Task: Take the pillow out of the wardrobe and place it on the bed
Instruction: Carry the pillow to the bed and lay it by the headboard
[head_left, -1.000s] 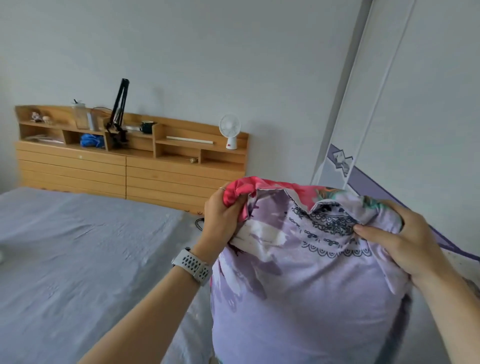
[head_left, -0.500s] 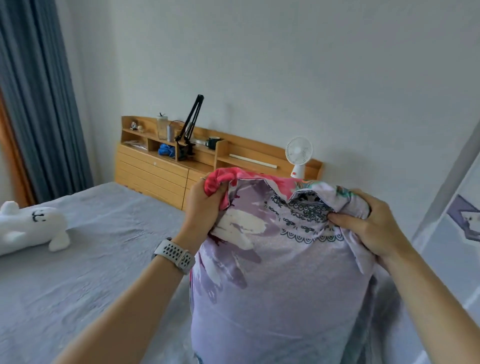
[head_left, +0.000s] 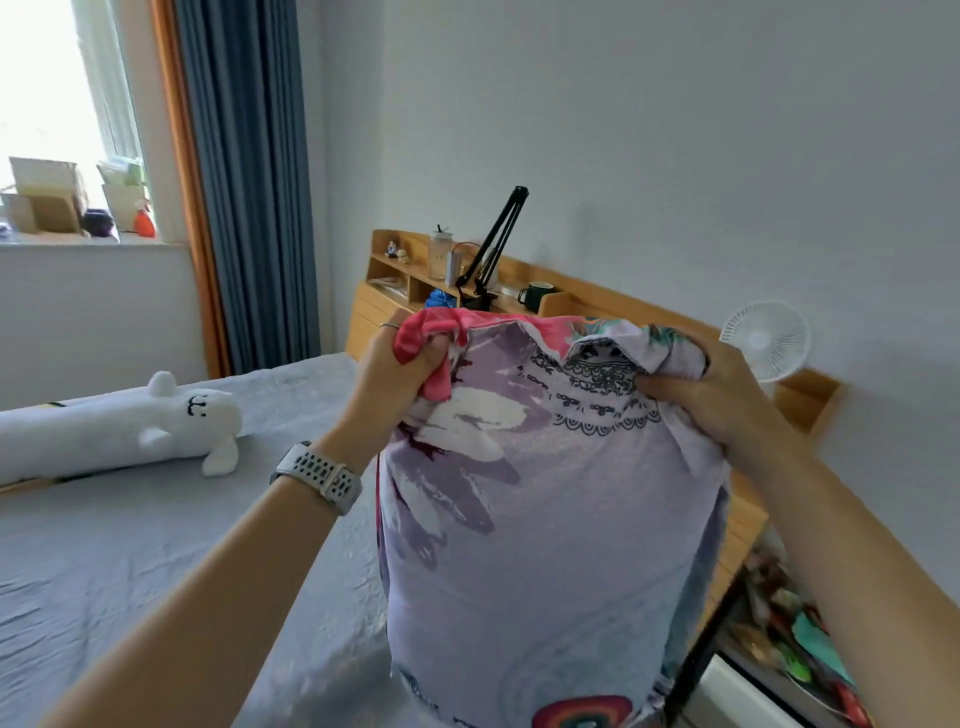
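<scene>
The pillow (head_left: 545, 519) is lilac with pink, white and black print and hangs upright in front of me, filling the lower middle of the view. My left hand (head_left: 395, 379) grips its pink top-left corner; a grey watch sits on that wrist. My right hand (head_left: 711, 395) is closed on the bunched top-right corner. The bed (head_left: 130, 545), covered by a grey sheet, spreads out to the left and below the pillow. The wardrobe is out of view.
A white plush toy (head_left: 119, 426) lies on the bed at the left. The wooden headboard shelf (head_left: 582, 306) holds a black lamp arm, a mug, a jar and a small white fan (head_left: 766, 340). Blue curtains (head_left: 254, 182) and a window stand far left. Cluttered items (head_left: 795, 639) lie at lower right.
My view has swung left: the wardrobe door has left the frame, and the curtain, window and plush toy have come in. Both hands keep the same hold on the pillow.
</scene>
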